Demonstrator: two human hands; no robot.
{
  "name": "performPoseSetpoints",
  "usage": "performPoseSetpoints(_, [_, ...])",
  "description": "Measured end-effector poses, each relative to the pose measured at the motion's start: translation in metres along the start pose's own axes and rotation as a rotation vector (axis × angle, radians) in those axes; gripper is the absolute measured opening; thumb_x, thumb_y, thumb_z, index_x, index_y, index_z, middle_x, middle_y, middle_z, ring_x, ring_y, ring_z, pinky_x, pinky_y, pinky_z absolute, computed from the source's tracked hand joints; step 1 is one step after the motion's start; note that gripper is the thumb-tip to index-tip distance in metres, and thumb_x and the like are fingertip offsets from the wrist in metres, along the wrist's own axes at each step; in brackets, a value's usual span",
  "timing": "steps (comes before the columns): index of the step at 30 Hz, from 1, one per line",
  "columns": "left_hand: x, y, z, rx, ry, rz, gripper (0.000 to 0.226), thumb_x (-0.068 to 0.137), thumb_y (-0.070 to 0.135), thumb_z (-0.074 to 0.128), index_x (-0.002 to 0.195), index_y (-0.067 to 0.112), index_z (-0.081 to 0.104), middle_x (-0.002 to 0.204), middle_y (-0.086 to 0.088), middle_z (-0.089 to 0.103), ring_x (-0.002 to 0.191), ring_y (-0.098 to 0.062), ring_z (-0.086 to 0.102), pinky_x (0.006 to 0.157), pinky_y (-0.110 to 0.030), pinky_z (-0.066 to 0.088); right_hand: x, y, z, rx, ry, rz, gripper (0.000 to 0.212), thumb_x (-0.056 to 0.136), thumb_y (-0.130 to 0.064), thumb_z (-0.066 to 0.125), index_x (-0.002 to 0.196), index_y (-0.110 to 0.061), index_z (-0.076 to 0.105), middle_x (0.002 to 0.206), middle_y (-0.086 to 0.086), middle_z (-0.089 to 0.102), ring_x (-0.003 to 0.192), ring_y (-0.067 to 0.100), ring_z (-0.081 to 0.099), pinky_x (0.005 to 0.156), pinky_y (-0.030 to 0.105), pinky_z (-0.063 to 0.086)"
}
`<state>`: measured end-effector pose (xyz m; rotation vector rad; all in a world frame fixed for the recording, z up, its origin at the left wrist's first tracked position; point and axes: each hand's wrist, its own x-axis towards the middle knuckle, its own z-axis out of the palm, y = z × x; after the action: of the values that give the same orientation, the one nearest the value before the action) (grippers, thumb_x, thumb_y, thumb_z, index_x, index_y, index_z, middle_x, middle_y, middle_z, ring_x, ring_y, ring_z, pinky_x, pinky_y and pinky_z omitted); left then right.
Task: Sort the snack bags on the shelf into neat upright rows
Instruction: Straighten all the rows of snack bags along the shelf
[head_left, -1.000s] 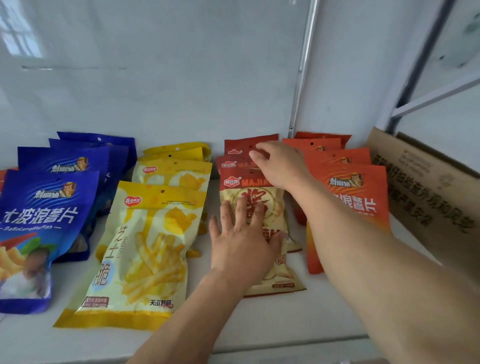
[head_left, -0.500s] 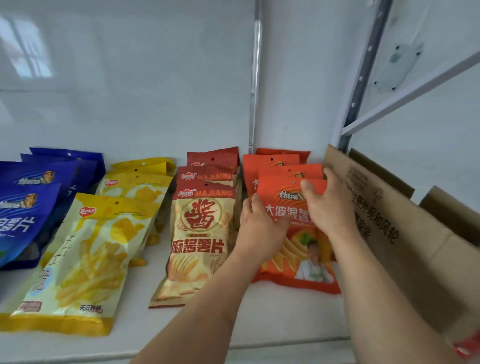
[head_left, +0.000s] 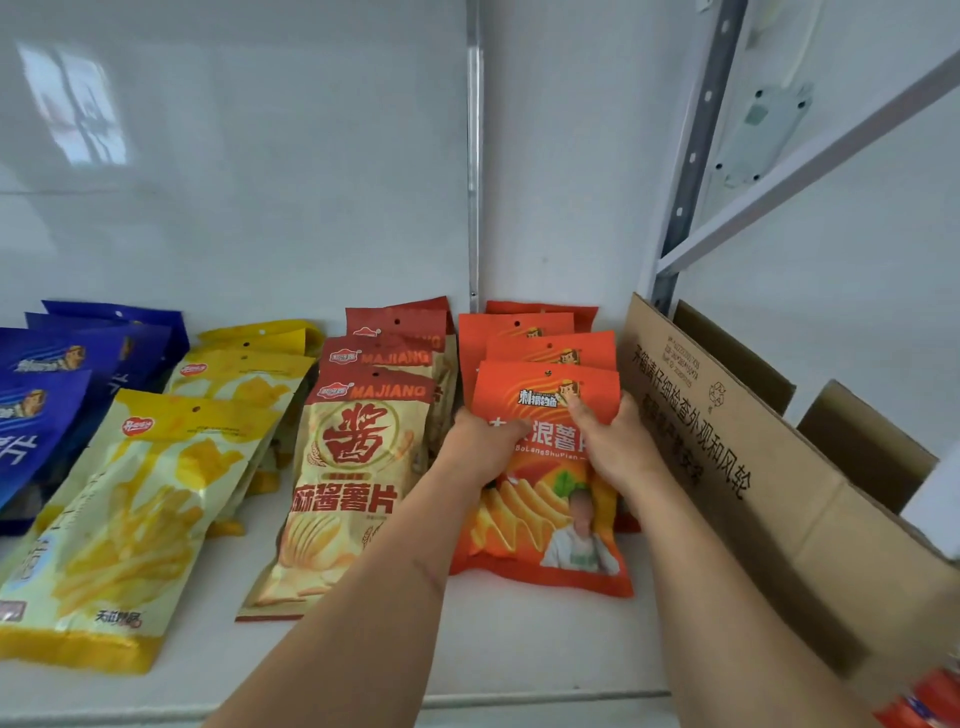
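Both hands are clamped on one packet: the left hand (head_left: 480, 449) pinches the near-left edge of the front orange snack bag (head_left: 545, 519), thumb across its face, while the right hand (head_left: 610, 441) curls round its right edge, thumb pressed just under the printed logo; the bag leans back against three more orange bags (head_left: 519, 332) stacked beyond the fingertips, at the rear of the white shelf (head_left: 519, 639). Just left of the left wrist slouches a row of red-topped cream bags (head_left: 358, 478); further left lie the yellow bags (head_left: 135, 519), nearly flat, and past them the blue bags (head_left: 47, 395). Beside the right forearm stands a brown cardboard box (head_left: 753, 467), matt and stiff, its flap printed in black.

The packets look like glossy film pillows, flat-sealed at top and bottom with a punched hang hole; they are likely light, soft and slippery, their contents brittle under a squeeze; a hold on both side edges near the upper half, as here, seems the safest way to stand one upright without crushing it.
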<state>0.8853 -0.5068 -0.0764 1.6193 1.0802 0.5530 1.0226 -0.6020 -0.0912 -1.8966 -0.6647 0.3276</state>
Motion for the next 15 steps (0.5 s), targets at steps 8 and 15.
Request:
performPoseSetpoints(8, [0.009,0.001,-0.002,-0.069,-0.006,-0.015,0.074,0.083,0.041,0.077,0.14,0.007,0.043,0.128,-0.012,0.064,0.109,-0.03,0.066,0.096,-0.045,0.055,0.015,0.003,-0.003,0.05,-0.067,-0.03,0.058,0.084,-0.065,0.062,0.128,-0.031,0.05,0.108,-0.01,0.066,0.082,0.004,0.061,0.069,0.027,0.044])
performPoseSetpoints(15, [0.03,0.019,-0.011,-0.205,-0.039,-0.04,0.076,0.08,0.05,0.077,0.139,0.017,0.043,0.117,-0.01,0.071,0.097,-0.031,0.072,0.09,-0.05,0.058,0.032,-0.013,-0.007,0.076,-0.069,-0.028,0.052,0.08,-0.073,0.058,0.118,-0.039,0.049,0.096,-0.015,0.068,0.076,0.004,0.067,0.058,0.025,0.046])
